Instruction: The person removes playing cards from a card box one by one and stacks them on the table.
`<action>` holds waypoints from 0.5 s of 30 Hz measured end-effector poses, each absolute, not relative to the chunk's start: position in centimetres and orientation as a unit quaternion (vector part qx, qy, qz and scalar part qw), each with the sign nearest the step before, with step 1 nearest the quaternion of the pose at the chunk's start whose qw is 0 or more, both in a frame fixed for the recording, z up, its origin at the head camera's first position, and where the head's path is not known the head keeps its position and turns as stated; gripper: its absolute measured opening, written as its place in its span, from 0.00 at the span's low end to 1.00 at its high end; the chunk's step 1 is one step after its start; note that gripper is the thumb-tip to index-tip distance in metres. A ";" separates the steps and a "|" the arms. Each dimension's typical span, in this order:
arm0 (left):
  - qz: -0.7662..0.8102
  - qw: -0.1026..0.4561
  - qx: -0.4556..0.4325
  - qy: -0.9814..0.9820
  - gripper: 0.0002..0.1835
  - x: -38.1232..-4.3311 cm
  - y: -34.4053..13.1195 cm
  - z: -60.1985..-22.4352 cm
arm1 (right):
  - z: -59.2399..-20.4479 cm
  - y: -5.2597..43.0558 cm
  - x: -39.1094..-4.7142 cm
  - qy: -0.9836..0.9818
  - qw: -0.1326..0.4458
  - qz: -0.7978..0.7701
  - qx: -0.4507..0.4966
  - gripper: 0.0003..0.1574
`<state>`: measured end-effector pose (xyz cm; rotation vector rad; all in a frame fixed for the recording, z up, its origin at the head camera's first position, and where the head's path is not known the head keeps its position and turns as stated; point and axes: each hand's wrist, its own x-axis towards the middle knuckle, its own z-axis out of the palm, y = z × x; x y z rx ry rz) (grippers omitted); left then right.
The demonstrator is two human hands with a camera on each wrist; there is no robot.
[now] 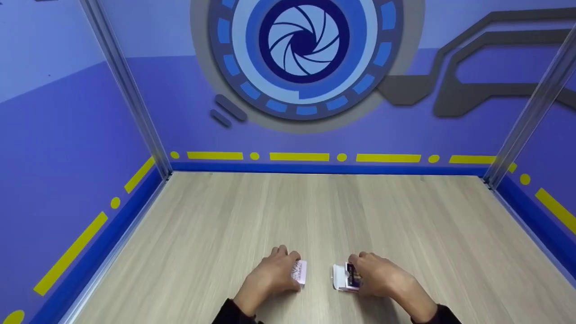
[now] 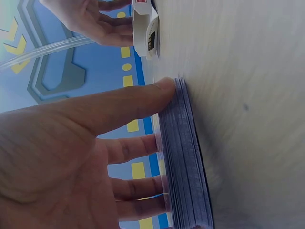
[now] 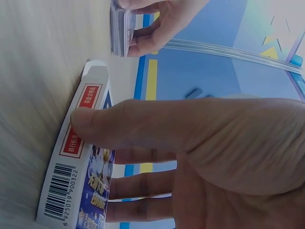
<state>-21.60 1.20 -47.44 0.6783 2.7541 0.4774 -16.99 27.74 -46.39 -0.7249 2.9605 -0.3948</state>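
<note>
My left hand point(image 1: 275, 271) grips a deck of cards point(image 1: 299, 272) that lies flat on the table. In the left wrist view the layered edges of the deck point(image 2: 182, 157) show, with the thumb at its near side and the fingertips along the far side. Opposite it, my right hand point(image 1: 380, 275) holds a card box point(image 1: 340, 277) by its two sides. Its white end flap stands open toward the deck. A barcode and a red label mark the side of the box point(image 3: 59, 191) in the right wrist view, and the thumb presses there. A gap separates deck and box.
The wood-grain table point(image 1: 315, 211) extends behind both hands. Blue panels with yellow dashes enclose it, with a back wall point(image 1: 288, 144) and side walls at left point(image 1: 90, 180) and right. Metal posts point(image 1: 130, 90) stand at the back corners.
</note>
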 end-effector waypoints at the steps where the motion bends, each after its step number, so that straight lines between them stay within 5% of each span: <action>1: 0.165 0.134 0.233 0.949 0.35 -21.6 1.2 -47.4 | -46.4 27.8 -17.0 0.962 0.036 -0.130 -0.237 0.28; 10: 0.162 0.130 0.231 0.951 0.37 -21.5 1.3 -47.3 | -46.5 27.8 -17.3 0.962 0.052 -0.134 -0.233 0.29; 15: 0.193 0.143 0.215 0.947 0.44 -21.7 1.1 -46.9 | -45.8 27.9 -17.6 0.965 0.081 -0.163 -0.191 0.43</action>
